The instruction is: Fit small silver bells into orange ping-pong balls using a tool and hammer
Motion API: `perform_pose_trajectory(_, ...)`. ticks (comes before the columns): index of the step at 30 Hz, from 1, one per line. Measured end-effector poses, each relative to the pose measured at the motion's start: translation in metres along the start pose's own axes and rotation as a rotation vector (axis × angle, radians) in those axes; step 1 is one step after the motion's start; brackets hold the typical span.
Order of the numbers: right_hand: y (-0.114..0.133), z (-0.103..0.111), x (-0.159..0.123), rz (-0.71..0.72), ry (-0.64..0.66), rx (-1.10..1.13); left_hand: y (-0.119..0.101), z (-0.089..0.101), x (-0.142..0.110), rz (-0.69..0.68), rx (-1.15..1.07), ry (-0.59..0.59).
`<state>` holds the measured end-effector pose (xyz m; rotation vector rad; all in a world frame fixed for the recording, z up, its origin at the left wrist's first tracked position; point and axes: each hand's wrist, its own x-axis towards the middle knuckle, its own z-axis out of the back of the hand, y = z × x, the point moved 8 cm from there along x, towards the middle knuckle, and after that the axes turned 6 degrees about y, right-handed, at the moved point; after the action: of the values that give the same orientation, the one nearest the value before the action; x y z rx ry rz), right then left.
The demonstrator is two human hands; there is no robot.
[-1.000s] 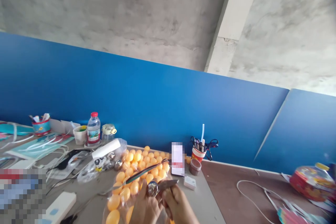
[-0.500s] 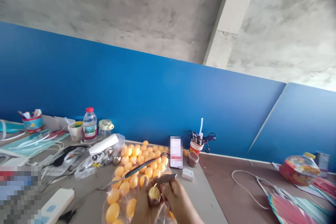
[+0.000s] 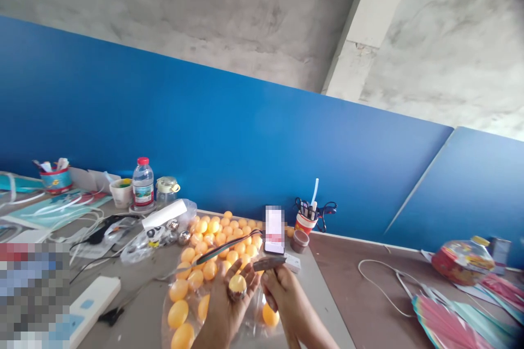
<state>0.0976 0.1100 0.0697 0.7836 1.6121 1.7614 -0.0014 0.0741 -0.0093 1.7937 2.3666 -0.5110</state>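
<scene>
My left hand (image 3: 224,305) is palm up with its fingers stretched out. In its palm rests a small round ball (image 3: 237,287), yellow on top and shiny brownish-silver lower down. My right hand (image 3: 282,289), just right of it, has its fingers wrapped round a dark brown, flat, blade-like tool (image 3: 268,264). The tool's tip points left, above the left fingertips and apart from the ball. Under and behind the hands lies a clear plastic bag of many orange balls (image 3: 221,240); one orange ball (image 3: 270,315) shows between my forearms.
Behind the hands stand a phone (image 3: 274,229), a small white box (image 3: 292,263), a tub of brown stuff (image 3: 300,241) and a pen cup (image 3: 306,223). Leftward are a water bottle (image 3: 143,185), a glass jar (image 3: 167,192), a power strip (image 3: 92,305) and cables. A blue partition (image 3: 245,120) closes the back.
My hands have drawn apart; the right one has moved right with the tool, away from the ball. My left fingers have spread open. The view has shifted slightly.
</scene>
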Motion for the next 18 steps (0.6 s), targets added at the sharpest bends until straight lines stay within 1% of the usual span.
perform_pose_trajectory(4,0.001,0.003,-0.001,0.031,0.016,-0.01,0.002,0.009,0.0,0.014,0.047,-0.008)
perform_pose_trajectory(8,0.012,0.001,-0.003,0.036,0.042,-0.011,0.004,0.011,-0.004,0.008,0.087,-0.003)
perform_pose_trajectory(13,0.021,0.0,-0.004,0.023,0.024,0.022,0.01,0.013,-0.006,0.086,0.117,-0.041)
perform_pose_trajectory(15,0.022,0.002,-0.004,0.033,0.031,-0.003,0.009,0.01,-0.007,0.087,0.095,-0.045)
perform_pose_trajectory(18,0.023,0.005,-0.004,0.053,0.06,-0.062,0.004,0.003,-0.009,0.041,0.051,-0.03)
